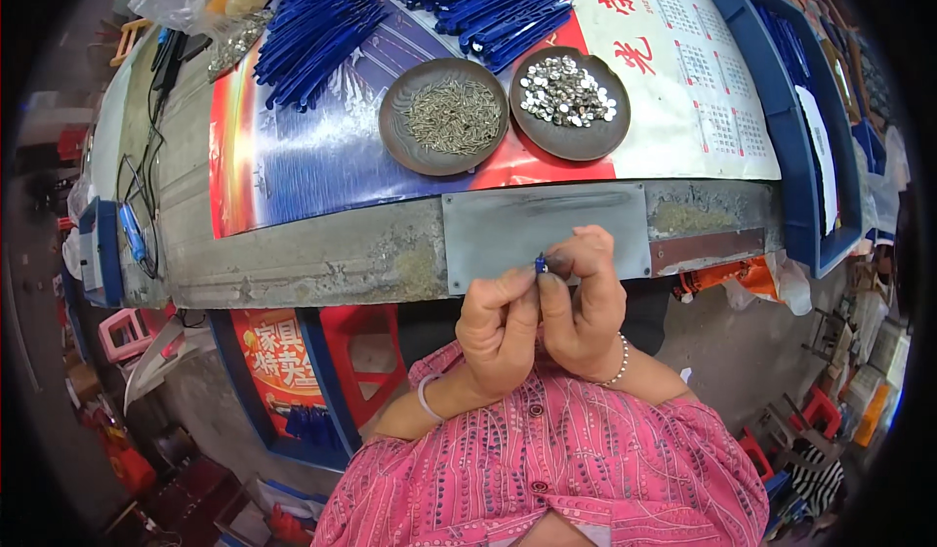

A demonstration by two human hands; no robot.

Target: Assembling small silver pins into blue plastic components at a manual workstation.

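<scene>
My left hand (500, 327) and my right hand (586, 313) meet close to my body, at the near edge of the table. Between their thumbs and fingertips they pinch a small blue piece (542, 265). Only its blue end with a dark tip shows; the fingers cover the rest, so its length cannot be told. Beyond the hands lies a grey metal plate (488, 225) fixed to the table edge. Farther back, one dark round dish (395, 142) holds many thin metal pins (452, 116). Beside it another dark dish (576, 149) holds small shiny silver discs (566, 93).
Bundles of slim blue strips (322, 30) (488, 10) lie at the back on a printed calendar sheet (673, 137). A blue tray (795, 137) stands at the right edge. Black cables (146, 176) run along the left. Below sits a blue crate (256, 391) near a red stool (363, 352).
</scene>
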